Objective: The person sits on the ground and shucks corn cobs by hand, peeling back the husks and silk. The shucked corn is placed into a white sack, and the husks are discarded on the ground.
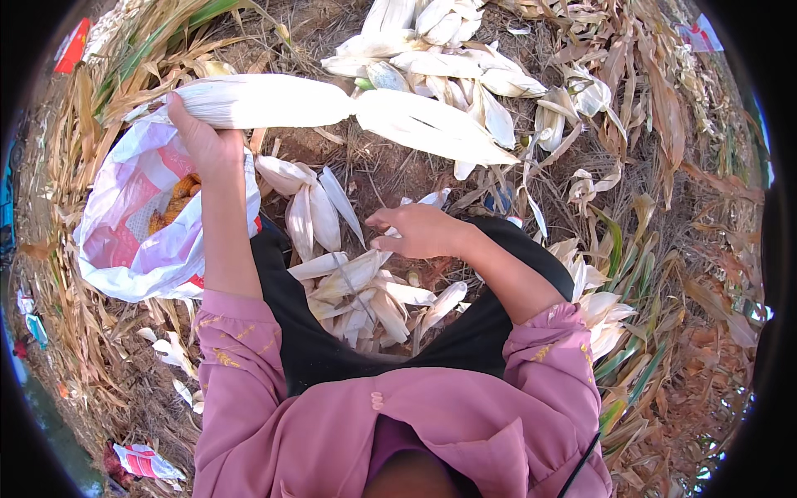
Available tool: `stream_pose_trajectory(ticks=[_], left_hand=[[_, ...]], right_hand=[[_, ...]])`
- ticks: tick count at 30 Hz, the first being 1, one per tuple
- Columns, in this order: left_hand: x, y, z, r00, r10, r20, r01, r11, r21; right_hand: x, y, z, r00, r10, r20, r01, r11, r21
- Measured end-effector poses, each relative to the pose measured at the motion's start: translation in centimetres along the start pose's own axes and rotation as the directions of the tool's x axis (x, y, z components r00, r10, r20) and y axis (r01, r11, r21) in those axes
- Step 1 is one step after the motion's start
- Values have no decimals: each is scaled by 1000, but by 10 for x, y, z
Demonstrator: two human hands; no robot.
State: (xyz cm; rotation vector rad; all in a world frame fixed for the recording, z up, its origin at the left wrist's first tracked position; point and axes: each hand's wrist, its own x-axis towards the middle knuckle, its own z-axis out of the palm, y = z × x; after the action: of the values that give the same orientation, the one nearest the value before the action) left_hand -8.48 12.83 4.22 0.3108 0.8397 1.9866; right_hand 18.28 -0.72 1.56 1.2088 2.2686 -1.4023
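My left hand [208, 140] grips one end of a long, pale dried corn husk bundle [274, 103], thumb on top. The bundle pinches narrow at its middle, and its other half [429, 127] spreads out to the right over the ground. Below my left hand, an open woven plastic sack [137, 267] holds orange-yellow corn cobs [168, 202], partly hidden by my forearm. My right hand [423, 231] hovers near my right knee, fingers bent. A bit of white husk shows by its thumb; whether it is held is unclear. Loose husks [373, 299] lie between my legs.
A heap of pale husks [442, 62] lies ahead on the straw-strewn soil. Dry corn stalks and leaves [660, 93] line the right side, with more stalks [81, 249] at left. Another red-and-white plastic bag [146, 460] lies at lower left.
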Motion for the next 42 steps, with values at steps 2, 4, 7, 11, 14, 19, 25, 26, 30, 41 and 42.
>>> stream_pose_trajectory(ticks=[2, 4, 7, 11, 14, 19, 25, 26, 30, 41, 42], left_hand=[[-1, -5, -2, 995, -93, -29, 93, 996, 10], [-4, -14, -3, 980, -189, -59, 189, 982, 7], [-11, -28, -9, 875, -473, -105, 483, 871, 94], [-45, -67, -16, 735, -676, -49, 678, 731, 77], [-90, -87, -14, 607, -793, 49, 782, 607, 142], [-119, -86, -13, 64, -995, 72, 560, 96, 823], [-123, -83, 18, 635, -477, 608, 133, 842, 522], [-124, -81, 20, 622, -493, 609, 156, 840, 520], [-129, -76, 25, 689, -507, 518, 238, 833, 500], [-104, -65, 23, 836, -383, 393, 114, 822, 559], [-102, -60, 27, 835, -377, 400, 104, 823, 558]], right_hand=[[9, 0, -5, 983, 16, -183, 12, 989, 150], [20, -3, -14, 886, 137, -443, 107, 870, 482], [23, 6, -41, 543, 0, -840, 297, 936, 191], [11, 12, -66, 615, -32, -788, 529, 758, 382], [10, 1, -61, 382, 99, -919, 548, 777, 311], [-5, 2, -69, 297, 143, -944, -6, 989, 148], [-13, 6, -63, 593, 274, -757, -286, 951, 120], [-11, 8, -59, 611, 256, -749, -239, 962, 134], [-7, -7, -47, 715, 199, -670, -254, 967, 15], [4, -7, -35, 773, 201, -601, -228, 973, 33], [4, -5, -34, 763, 194, -616, -221, 975, 33]])
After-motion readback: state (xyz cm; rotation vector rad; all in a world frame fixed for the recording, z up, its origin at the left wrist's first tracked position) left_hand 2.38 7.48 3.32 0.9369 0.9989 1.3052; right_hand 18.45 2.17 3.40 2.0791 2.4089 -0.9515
